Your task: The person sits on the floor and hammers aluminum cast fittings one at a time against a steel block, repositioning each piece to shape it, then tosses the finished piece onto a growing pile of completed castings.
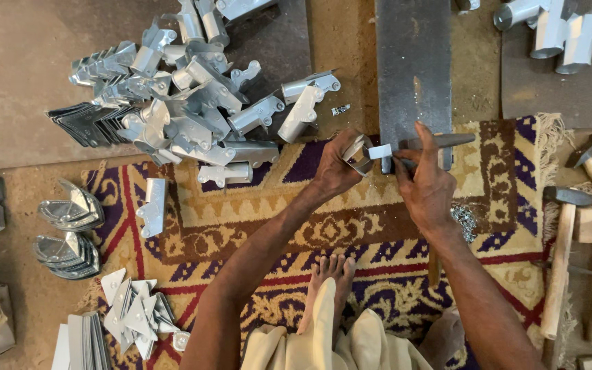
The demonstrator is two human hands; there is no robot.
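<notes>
Beside the steel block (412,68), the left hand (336,171) gripped a bent metal bracket (361,152); the right hand (425,185) clasped a hammer (440,142).

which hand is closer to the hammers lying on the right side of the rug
Right. The right hand works beside the steel block, nearer the hammers; the left hand sits farther away, holding a bent metal piece.

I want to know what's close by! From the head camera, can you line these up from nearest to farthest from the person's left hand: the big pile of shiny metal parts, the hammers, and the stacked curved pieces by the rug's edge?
From the left hand:
1. Pile of shiny metal parts, just up and to its left.
2. Hammers, far across at the right edge.
3. Stacked curved pieces, far at the left edge; slightly farther than the hammers.
</notes>
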